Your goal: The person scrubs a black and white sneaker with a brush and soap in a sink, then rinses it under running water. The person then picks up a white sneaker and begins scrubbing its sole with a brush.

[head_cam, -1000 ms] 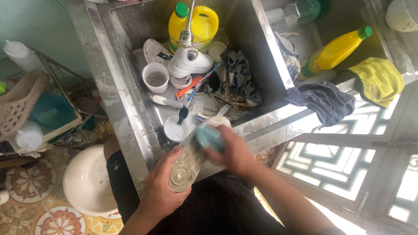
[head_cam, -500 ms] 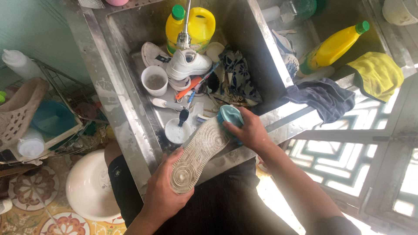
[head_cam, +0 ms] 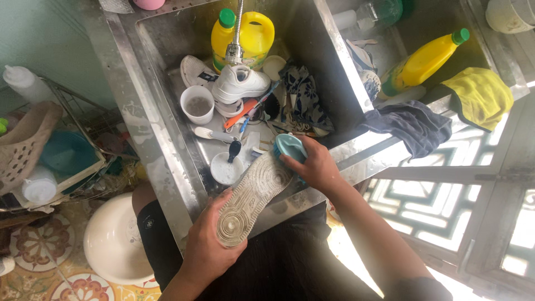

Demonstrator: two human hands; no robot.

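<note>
While left hand (head_cam: 209,245) grips its heel, shoe sole (head_cam: 253,195) under brush-holding right fingers (head_cam: 301,161)

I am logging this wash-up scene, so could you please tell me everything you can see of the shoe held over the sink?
The shoe is turned sole up, so mostly its pale grey-white rubber outsole shows, moulded with ring and line tread and looking grimy and wet. It lies slanted across the front rim of the steel sink, heel toward the person, toe over the basin. The left hand grips the heel end from below; the right hand presses a light blue brush at the toe end. Its upper is hidden.
</note>
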